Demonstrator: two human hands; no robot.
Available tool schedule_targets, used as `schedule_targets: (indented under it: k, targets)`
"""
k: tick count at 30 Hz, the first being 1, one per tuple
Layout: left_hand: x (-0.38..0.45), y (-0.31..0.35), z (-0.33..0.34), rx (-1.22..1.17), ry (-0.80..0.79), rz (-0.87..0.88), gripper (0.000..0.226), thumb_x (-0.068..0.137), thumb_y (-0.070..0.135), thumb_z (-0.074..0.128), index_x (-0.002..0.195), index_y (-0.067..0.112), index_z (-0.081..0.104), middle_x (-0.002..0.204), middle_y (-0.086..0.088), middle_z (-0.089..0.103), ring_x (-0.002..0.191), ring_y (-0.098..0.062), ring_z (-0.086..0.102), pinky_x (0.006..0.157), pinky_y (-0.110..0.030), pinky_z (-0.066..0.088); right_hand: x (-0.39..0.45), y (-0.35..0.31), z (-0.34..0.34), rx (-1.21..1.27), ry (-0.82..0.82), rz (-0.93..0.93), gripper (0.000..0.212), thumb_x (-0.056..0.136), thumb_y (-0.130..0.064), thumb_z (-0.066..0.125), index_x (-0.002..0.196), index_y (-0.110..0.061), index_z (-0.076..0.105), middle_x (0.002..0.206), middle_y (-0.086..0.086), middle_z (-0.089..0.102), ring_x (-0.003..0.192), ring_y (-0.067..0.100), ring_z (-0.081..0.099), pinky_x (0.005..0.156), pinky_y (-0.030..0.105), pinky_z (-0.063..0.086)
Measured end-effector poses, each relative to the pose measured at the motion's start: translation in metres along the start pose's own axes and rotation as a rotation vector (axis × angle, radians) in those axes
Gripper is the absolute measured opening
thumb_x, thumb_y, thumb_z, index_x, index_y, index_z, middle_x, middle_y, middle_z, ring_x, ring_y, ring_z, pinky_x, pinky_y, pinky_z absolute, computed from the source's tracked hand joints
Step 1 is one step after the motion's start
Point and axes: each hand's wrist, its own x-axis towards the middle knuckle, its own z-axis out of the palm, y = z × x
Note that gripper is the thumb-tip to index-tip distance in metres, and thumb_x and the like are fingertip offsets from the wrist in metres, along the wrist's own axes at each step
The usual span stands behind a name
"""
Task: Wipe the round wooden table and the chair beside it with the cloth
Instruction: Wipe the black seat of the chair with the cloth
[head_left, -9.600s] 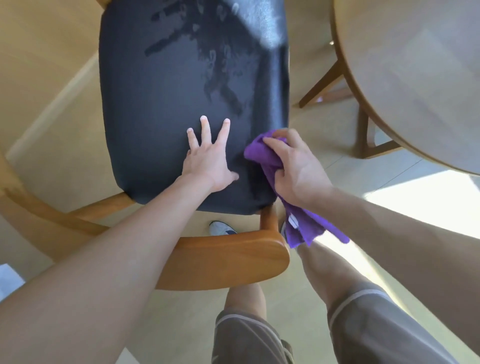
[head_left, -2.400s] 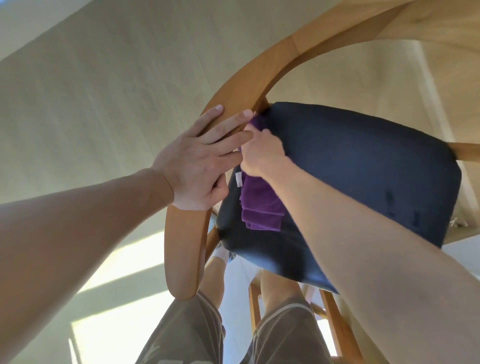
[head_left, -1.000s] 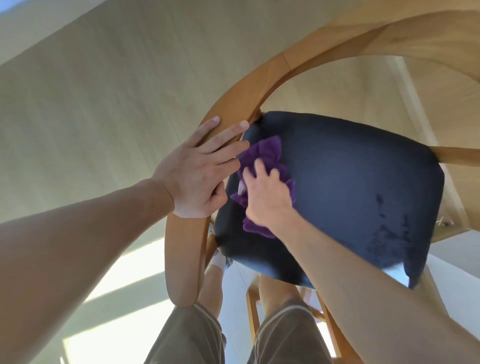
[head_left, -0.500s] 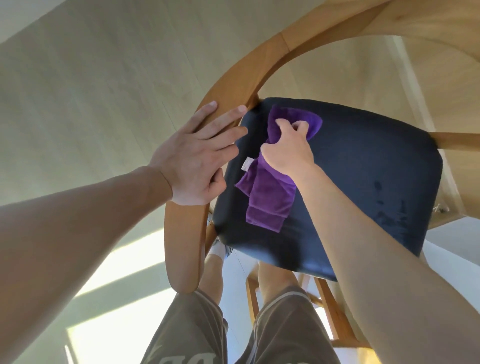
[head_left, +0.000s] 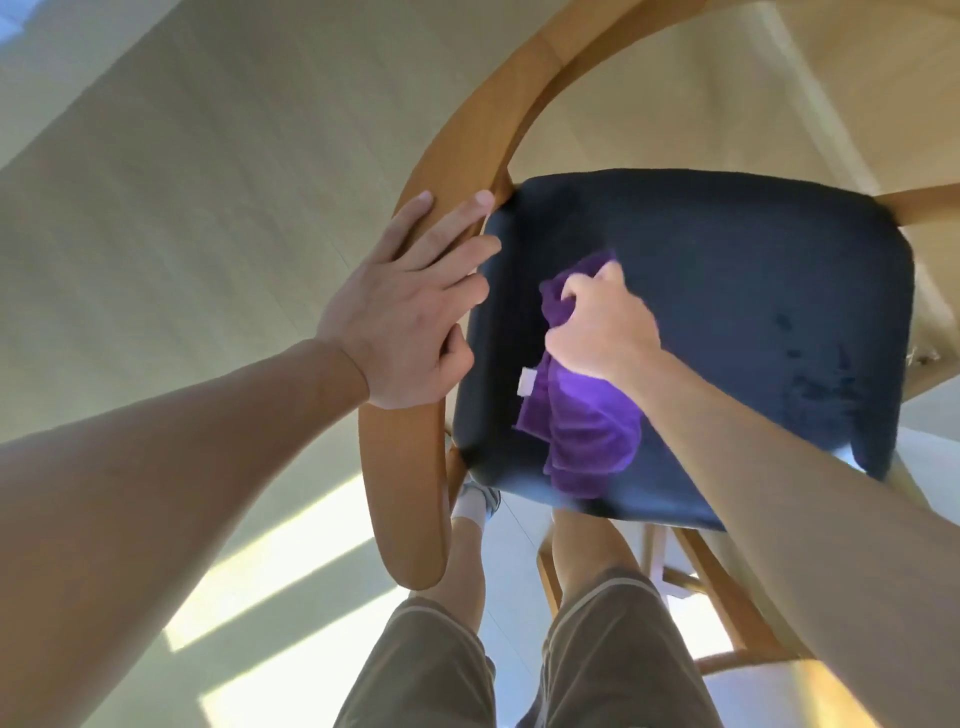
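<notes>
Your right hand (head_left: 602, 327) has its fingers curled into a bunched purple cloth (head_left: 582, 415), gripping it and holding it down on the dark padded seat (head_left: 727, 291) of the chair. The cloth sits toward the seat's left edge, about midway along it, with the gathered part under your knuckles and the loose folds trailing back toward the seat's near edge. A small white tag (head_left: 528, 381) shows on the side of the cloth nearest the left edge.

Your left hand (head_left: 405, 317) lies flat on the chair's curved wooden armrest (head_left: 410, 499), fingers straight and spread, grasping nothing; the fingertips (head_left: 483, 200) reach the spot where the armrest meets the seat's far-left corner (the thumb is tucked down between the wood and the seat's side).

The armrest sweeps on as a bent wooden back rail (head_left: 545, 57) arching over the far side of the seat. A few darker blotches (head_left: 826, 374) mark the upholstery near the seat's right edge.

Below the seat's near edge you can see your own legs in khaki shorts (head_left: 524, 670), and a white sock (head_left: 470, 512) in a shoe just under the near-left corner. Pale wood flooring (head_left: 208, 182) surrounds the chair, with bright sunlight patches (head_left: 249, 587) across it at lower left. The round table is out of view.
</notes>
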Motion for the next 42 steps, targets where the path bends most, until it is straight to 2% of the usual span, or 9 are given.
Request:
schedule_targets:
  k: [4, 9, 18, 22, 25, 32, 36, 38, 42]
  targets:
    - [-0.003, 0.0, 0.001, -0.008, 0.016, 0.0, 0.03, 0.083, 0.029, 0.048, 0.097, 0.015, 0.069, 0.147, -0.007, 0.053, 0.159, -0.028, 0.014, 0.128, -0.056, 0.009, 0.059, -0.02, -0.042, 0.182, 0.28, 0.005, 0.041, 0.074, -0.025, 0.062, 0.114, -0.021, 0.053, 0.121, 0.001, 0.034, 0.07, 0.02, 0.049, 0.065, 0.031, 0.038]
    - [-0.002, 0.001, 0.002, -0.032, 0.072, 0.014, 0.024, 0.081, 0.024, 0.048, 0.09, 0.013, 0.068, 0.141, -0.006, 0.057, 0.158, -0.028, 0.019, 0.128, -0.054, 0.009, 0.071, -0.037, -0.006, -0.051, -0.079, 0.044, 0.044, 0.084, -0.031, 0.05, 0.126, -0.019, 0.056, 0.143, 0.012, 0.034, 0.104, 0.037, 0.056, 0.081, 0.042, 0.045]
    - [-0.003, -0.001, 0.002, -0.019, 0.064, 0.034, 0.025, 0.083, 0.028, 0.048, 0.088, 0.016, 0.069, 0.144, -0.004, 0.055, 0.158, -0.027, 0.018, 0.128, -0.052, 0.01, -0.049, -0.008, 0.056, -0.204, -0.404, 0.013, 0.016, 0.085, -0.038, 0.049, 0.082, -0.029, 0.061, 0.113, -0.001, 0.053, 0.092, 0.029, 0.056, 0.079, 0.034, 0.045]
    - [-0.002, -0.002, 0.002, -0.032, 0.073, 0.032, 0.023, 0.082, 0.026, 0.048, 0.087, 0.015, 0.068, 0.143, -0.004, 0.056, 0.157, -0.026, 0.019, 0.128, -0.052, 0.01, -0.017, 0.001, 0.014, 0.182, -0.049, 0.21, 0.017, 0.063, -0.035, 0.053, 0.073, -0.03, 0.065, 0.091, -0.008, 0.062, 0.075, 0.019, 0.056, 0.064, 0.03, 0.041]
    - [-0.003, -0.001, 0.004, -0.036, 0.085, 0.038, 0.023, 0.081, 0.026, 0.047, 0.085, 0.016, 0.067, 0.143, -0.003, 0.055, 0.158, -0.025, 0.019, 0.129, -0.05, 0.009, 0.013, 0.005, -0.003, 0.304, 0.294, 0.249, 0.026, 0.071, -0.031, 0.053, 0.096, -0.026, 0.057, 0.11, -0.005, 0.042, 0.076, 0.023, 0.052, 0.066, 0.033, 0.04]
    - [0.002, 0.002, 0.004, 0.116, 0.008, 0.338, 0.043, 0.084, 0.03, 0.038, 0.104, 0.009, 0.068, 0.146, -0.02, 0.051, 0.153, -0.041, 0.023, 0.128, -0.057, 0.007, -0.011, 0.008, 0.045, -0.062, -0.04, 0.118, 0.027, 0.089, -0.036, 0.046, 0.109, -0.026, 0.059, 0.113, 0.002, 0.037, 0.101, 0.036, 0.056, 0.077, 0.042, 0.044]
    - [0.009, 0.01, 0.0, 0.153, -0.144, 0.56, 0.034, 0.086, 0.031, 0.033, 0.091, 0.015, 0.063, 0.103, -0.01, 0.064, 0.104, -0.031, 0.057, 0.102, -0.048, 0.044, -0.068, 0.027, 0.074, -0.216, -0.247, 0.06, 0.041, 0.096, -0.046, 0.037, 0.113, -0.022, 0.064, 0.122, 0.006, 0.049, 0.112, 0.038, 0.058, 0.09, 0.051, 0.052]
    - [0.01, 0.012, -0.003, 0.125, -0.158, 0.524, 0.024, 0.084, 0.03, 0.036, 0.074, 0.019, 0.054, 0.07, 0.001, 0.049, 0.068, -0.022, 0.048, 0.074, -0.039, 0.041, -0.081, 0.034, 0.074, -0.168, -0.315, 0.106, 0.037, 0.095, -0.048, 0.041, 0.103, -0.022, 0.066, 0.116, 0.003, 0.057, 0.109, 0.035, 0.059, 0.09, 0.046, 0.053]
    - [0.016, 0.012, -0.008, 0.164, -0.216, 0.512, 0.024, 0.081, 0.037, 0.043, 0.062, 0.023, 0.044, 0.053, 0.007, 0.04, 0.051, -0.015, 0.041, 0.069, -0.034, 0.025, -0.068, 0.039, 0.033, 0.254, -0.096, 0.304, 0.018, 0.077, -0.039, 0.057, 0.088, -0.026, 0.064, 0.103, -0.005, 0.062, 0.09, 0.025, 0.06, 0.076, 0.033, 0.049]
